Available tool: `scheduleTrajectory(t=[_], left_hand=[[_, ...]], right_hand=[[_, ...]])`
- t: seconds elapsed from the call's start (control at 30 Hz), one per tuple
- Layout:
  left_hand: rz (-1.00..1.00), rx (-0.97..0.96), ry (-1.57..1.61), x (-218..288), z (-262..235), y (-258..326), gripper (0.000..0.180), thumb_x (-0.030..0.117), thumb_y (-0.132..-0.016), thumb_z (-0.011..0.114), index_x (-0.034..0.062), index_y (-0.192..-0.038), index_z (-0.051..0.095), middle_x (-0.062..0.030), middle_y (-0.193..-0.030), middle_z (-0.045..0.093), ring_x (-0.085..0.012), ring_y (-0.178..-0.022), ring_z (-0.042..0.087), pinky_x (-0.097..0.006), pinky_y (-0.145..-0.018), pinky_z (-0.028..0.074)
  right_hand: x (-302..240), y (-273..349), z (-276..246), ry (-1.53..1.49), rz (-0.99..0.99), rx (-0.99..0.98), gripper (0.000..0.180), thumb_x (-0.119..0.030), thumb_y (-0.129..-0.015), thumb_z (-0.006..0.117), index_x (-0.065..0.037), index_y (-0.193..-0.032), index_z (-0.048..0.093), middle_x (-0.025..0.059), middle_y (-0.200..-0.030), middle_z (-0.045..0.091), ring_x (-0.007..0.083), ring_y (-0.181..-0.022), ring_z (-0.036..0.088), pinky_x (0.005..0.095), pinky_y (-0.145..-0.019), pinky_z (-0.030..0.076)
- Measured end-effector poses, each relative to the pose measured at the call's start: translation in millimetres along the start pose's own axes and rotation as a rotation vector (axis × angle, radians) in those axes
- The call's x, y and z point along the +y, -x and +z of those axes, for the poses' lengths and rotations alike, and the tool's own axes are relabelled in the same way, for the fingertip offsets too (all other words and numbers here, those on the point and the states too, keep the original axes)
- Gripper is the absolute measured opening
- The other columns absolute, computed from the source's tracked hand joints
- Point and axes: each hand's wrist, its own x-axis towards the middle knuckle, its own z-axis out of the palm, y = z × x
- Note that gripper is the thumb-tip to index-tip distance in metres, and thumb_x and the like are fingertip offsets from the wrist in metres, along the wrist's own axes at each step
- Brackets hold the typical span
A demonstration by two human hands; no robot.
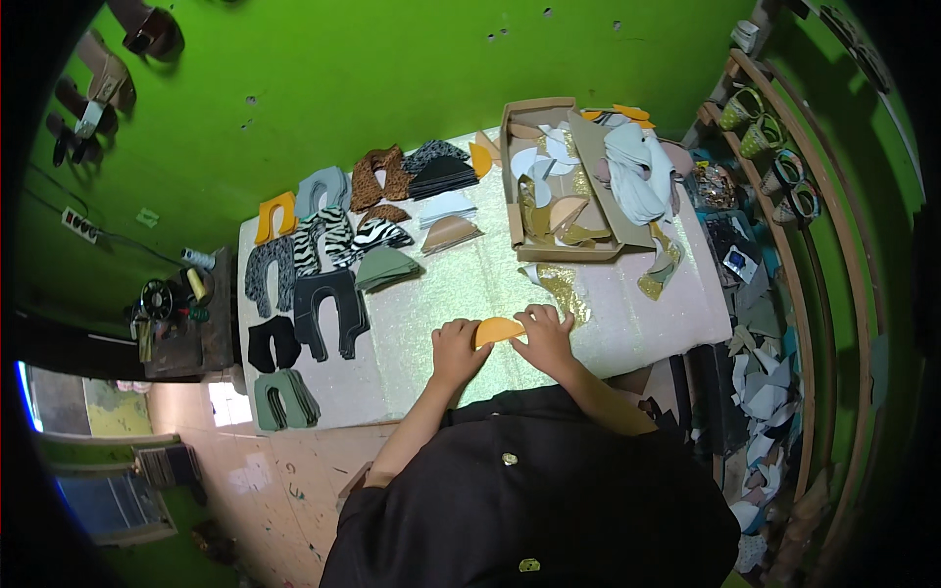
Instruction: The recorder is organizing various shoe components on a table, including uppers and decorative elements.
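Observation:
An orange half-moon cut piece (500,331), perhaps leather or a leather-like sheet, is at the near middle of the table. My left hand (459,351) grips its left end with bent fingers. At its right end my right hand (545,339) pinches the piece, fingers curled. Under both hands spreads a shiny pale gold-green sheet (431,309). Just beyond my right hand lies a glittery gold scrap (562,284). Farther off to the left are half-moon stacks in green (388,268), tan (452,235), white (447,208) and black (441,178).
U-shaped stacks in black (316,304), green (285,400), zebra print (321,240) and orange (275,216) cover the table's left side. A cardboard box (512,186) of scraps stands at the back right, beside white cloth (637,176). A wooden shoe rack (784,206) runs along the right.

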Motion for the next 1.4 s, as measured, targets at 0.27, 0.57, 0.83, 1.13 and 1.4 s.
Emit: scheduleTrajectory(t=[0.27,0.57,0.83,1.13,1.4], left_hand=[[0.021,0.049,0.034,-3,6,0,0.042,0.031,-0.07,0.07,0.0089,-0.106,0.062,-0.0089,-0.097,0.059,-0.0258,-0.097,0.051,-0.039,-0.084,0.033],[0.004,0.037,0.066,-1,5,2,0.044,0.029,-0.068,0.071,0.0085,-0.105,0.062,-0.0088,-0.096,0.059,-0.0265,-0.096,0.051,-0.039,-0.086,0.034],[0.003,0.055,0.088,-3,7,2,0.044,0.031,-0.069,0.071,0.009,-0.106,0.062,-0.0079,-0.097,0.058,-0.0262,-0.097,0.05,-0.039,-0.085,0.034],[0.007,0.029,0.024,-2,7,3,0.048,0.03,-0.071,0.07,0.0089,-0.113,0.059,-0.0076,-0.1,0.058,-0.0253,-0.098,0.051,-0.038,-0.086,0.032],[0.02,0.117,0.14,13,-11,-6,0.07,0.034,-0.072,0.071,0.005,-0.129,0.043,-0.0151,-0.109,0.056,-0.0279,-0.103,0.051,-0.04,-0.09,0.034]], right_hand=[[110,-53,-94,-0.012,0.403,0.911,0.011,-0.016,-0.08,0.056,-0.013,-0.088,0.063,0.003,-0.095,0.061,0.024,-0.095,0.053,0.0394,-0.086,0.03],[218,-98,-87,-0.031,0.818,0.413,0.041,-0.035,-0.082,0.054,-0.016,-0.118,0.056,0.0067,-0.118,0.058,0.0304,-0.112,0.051,0.0613,-0.093,0.023],[221,-100,-97,0.141,0.783,0.204,0.029,-0.03,-0.088,0.045,-0.015,-0.105,0.062,0.0064,-0.115,0.059,0.031,-0.113,0.047,0.0644,-0.095,0.02],[179,-71,-107,-0.164,0.699,0.505,0.026,-0.024,-0.081,0.05,-0.011,-0.094,0.068,0.0074,-0.103,0.062,0.0303,-0.105,0.045,0.0421,-0.092,0.031],[93,-37,-98,-1.217,0.411,0.5,0.013,-0.003,-0.085,0.053,0.004,-0.095,0.056,0.0095,-0.084,0.065,0.0127,-0.073,0.06,0.0237,-0.069,0.046]])
